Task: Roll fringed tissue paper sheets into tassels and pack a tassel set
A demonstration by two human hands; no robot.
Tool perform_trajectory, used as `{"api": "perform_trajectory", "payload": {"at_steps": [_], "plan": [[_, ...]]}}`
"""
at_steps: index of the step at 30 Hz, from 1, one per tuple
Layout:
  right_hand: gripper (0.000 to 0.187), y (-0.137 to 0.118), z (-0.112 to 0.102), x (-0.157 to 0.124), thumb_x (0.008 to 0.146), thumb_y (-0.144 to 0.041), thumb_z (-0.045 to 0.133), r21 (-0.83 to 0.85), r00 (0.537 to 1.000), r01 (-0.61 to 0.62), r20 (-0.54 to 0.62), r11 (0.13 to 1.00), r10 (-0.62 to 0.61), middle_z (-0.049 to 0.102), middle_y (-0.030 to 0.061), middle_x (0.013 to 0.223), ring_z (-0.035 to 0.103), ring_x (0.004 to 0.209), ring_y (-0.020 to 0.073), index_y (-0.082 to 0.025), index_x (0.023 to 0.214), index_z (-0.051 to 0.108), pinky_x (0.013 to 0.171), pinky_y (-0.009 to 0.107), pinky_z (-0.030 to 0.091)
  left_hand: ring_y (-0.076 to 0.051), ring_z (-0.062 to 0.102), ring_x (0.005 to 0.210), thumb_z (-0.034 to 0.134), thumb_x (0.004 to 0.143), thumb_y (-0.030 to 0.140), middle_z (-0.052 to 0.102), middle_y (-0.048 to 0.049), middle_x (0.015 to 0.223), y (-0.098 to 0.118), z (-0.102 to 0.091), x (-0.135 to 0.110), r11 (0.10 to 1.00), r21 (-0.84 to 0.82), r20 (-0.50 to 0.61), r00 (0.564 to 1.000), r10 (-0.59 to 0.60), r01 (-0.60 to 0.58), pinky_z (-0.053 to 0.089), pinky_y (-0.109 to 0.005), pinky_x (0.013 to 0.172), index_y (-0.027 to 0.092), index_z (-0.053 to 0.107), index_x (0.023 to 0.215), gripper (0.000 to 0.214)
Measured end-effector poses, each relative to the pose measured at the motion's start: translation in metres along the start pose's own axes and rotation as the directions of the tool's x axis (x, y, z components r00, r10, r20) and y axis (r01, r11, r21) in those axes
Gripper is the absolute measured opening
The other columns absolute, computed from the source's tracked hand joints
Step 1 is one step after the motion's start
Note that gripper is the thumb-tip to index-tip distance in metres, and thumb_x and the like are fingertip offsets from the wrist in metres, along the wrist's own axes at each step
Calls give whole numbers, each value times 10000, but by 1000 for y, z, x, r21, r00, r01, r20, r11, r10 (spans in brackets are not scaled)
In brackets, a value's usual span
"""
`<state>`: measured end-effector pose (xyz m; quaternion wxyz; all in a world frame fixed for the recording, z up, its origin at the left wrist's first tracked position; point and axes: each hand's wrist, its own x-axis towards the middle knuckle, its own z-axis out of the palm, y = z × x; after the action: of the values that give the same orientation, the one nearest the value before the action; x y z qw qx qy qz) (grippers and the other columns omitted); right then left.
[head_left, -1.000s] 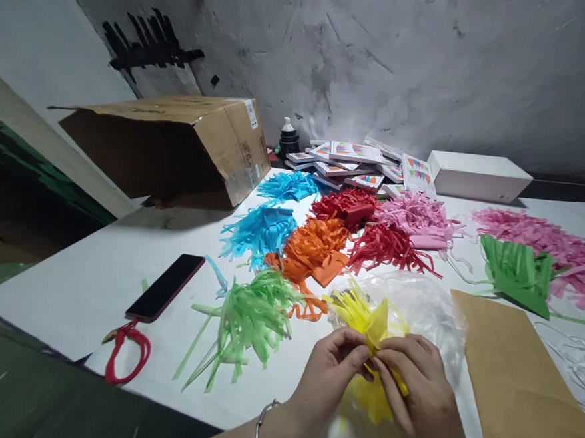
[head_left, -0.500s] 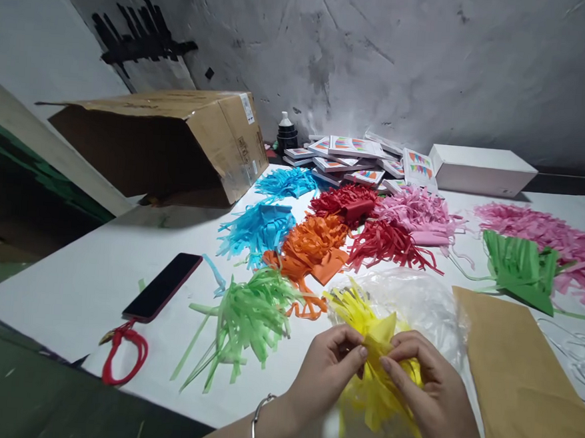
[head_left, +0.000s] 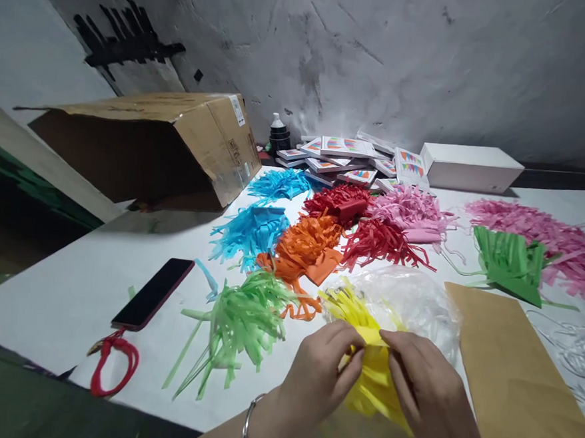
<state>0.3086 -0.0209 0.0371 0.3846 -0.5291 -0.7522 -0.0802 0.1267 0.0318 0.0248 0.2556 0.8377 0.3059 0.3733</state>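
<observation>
My left hand (head_left: 319,374) and my right hand (head_left: 423,388) both pinch a piece of yellow fringed tissue paper (head_left: 374,378) at the near edge of the white table (head_left: 82,284). The fingers of both hands are closed on its top fold. More yellow fringe (head_left: 344,303) spreads out just beyond my hands, over a clear plastic bag (head_left: 407,297). A bracelet is on my left wrist.
Green (head_left: 238,318), orange (head_left: 311,243), blue (head_left: 249,229), red (head_left: 376,241) and pink (head_left: 546,237) fringe bundles lie across the table. A brown envelope (head_left: 511,381) is at right, a phone (head_left: 153,294) with red strap at left. A tipped cardboard box (head_left: 147,142), small packs (head_left: 347,159) and a white box (head_left: 469,168) stand behind.
My hands have flattened the upright yellow tip down into a fold between them. The view has shifted slightly, so everything sits a little further left.
</observation>
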Motion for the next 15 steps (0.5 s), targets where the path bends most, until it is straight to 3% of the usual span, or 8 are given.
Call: {"api": "perform_trajectory", "payload": {"at_steps": [4,8,12,15], "plan": [[174,3,-7,1,1014,-198,461,143,975,-213,89,967,202,720,-17,879,710,749,99,-233,1049,628,640,180,534,-223,619,977,533,931,52,632,-138,1145,-4,-4,5,965,185,-44,980,195,-184,547,-345,813,173,568,1225,320],[179,-2,-7,0,1003,-197,473,211,972,-234,87,949,220,727,-11,898,721,804,103,-236,1031,646,715,174,553,-245,588,959,546,956,126,661,-104,1058,4,-5,11,924,242,45,955,293,-295,529,-400,835,182,628,1055,141],[184,4,-11,-3,985,-206,492,163,971,-227,-37,960,235,747,-3,940,729,834,104,-228,1046,664,757,164,553,-243,571,1016,505,989,155,634,-115,1080,14,-14,13,927,179,-35,940,340,-328,513,-403,880,182,640,943,144],[189,18,-19,-4,975,-269,506,109,923,-354,-117,929,366,757,-3,932,732,827,121,-235,985,692,658,156,555,-234,583,1046,443,1030,190,653,-115,1035,21,-29,12,903,110,-121,896,427,-415,489,-409,944,171,633,978,198]]}}
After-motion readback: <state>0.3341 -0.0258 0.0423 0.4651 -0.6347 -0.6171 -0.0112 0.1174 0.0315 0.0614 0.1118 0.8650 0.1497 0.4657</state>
